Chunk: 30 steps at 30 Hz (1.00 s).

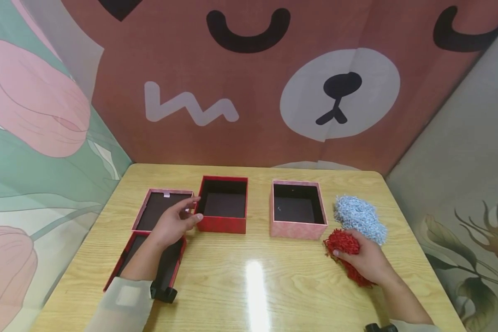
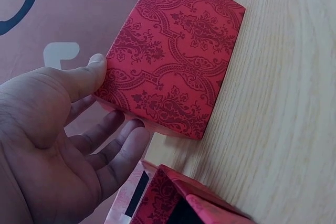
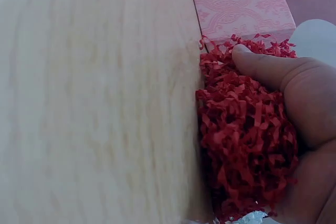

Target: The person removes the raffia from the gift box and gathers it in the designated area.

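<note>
My right hand (image 1: pixel 371 258) grips a bundle of red shredded paper (image 1: pixel 343 244) at the right of the table; in the right wrist view the thumb presses on the red strands (image 3: pixel 247 124). At the left, my left hand (image 1: pixel 176 223) is at the near left corner of an open red box (image 1: pixel 222 225). In the left wrist view its thumb touches the edge of the patterned red box (image 2: pixel 173 56), and the other fingers are loosely bent beside it. A pink box (image 1: pixel 299 230) with a dark inside stands open between the red box and the paper.
Blue shredded paper (image 1: pixel 358 216) lies behind the red bundle. Left of the red box lie a pink lid (image 1: pixel 142 211) and a red lid (image 1: pixel 181 258), inner sides up, partly under my left arm. Fabric walls (image 1: pixel 249 147) border the wooden table (image 1: pixel 290 286).
</note>
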Motion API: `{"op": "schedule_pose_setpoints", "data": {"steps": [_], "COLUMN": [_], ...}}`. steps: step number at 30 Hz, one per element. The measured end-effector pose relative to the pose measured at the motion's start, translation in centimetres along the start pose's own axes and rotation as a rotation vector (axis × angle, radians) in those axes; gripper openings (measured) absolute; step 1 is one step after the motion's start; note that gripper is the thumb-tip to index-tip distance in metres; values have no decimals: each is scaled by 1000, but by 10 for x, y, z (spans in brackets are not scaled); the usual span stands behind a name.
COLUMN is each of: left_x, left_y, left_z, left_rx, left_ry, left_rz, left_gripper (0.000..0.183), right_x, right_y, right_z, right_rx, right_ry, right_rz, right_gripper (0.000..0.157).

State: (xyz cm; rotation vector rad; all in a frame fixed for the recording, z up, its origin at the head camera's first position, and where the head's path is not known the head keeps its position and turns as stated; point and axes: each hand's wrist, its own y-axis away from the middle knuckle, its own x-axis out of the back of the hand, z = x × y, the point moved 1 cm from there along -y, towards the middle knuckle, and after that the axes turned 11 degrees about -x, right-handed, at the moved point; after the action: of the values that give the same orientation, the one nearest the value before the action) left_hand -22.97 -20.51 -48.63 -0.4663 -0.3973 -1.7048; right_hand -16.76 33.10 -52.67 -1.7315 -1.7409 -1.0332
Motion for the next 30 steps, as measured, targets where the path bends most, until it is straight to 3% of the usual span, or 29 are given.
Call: {"op": "schedule_pose_setpoints", "data": {"steps": [7, 15, 24, 30], "left_x": [3, 1, 3, 6], "left_y": [1, 1, 2, 4], "left_z": [4, 4, 6, 4], "left_rx": [-58, -55, -92, -126], "left_ry": [-94, -114, -150, -141], "left_rz": [-7, -8, -1, 24], "left_gripper": [67, 66, 64, 64], "right_x": [-1, 3, 12, 18], "right_y": [-3, -5, -3, 0], "right_z": [0, 5, 4, -4], "right_rx": [21, 9, 50, 30], "right_ry": [58, 103, 86, 52], "right_rz": [33, 95, 165, 163], "right_gripper": [65, 71, 73, 74]}}
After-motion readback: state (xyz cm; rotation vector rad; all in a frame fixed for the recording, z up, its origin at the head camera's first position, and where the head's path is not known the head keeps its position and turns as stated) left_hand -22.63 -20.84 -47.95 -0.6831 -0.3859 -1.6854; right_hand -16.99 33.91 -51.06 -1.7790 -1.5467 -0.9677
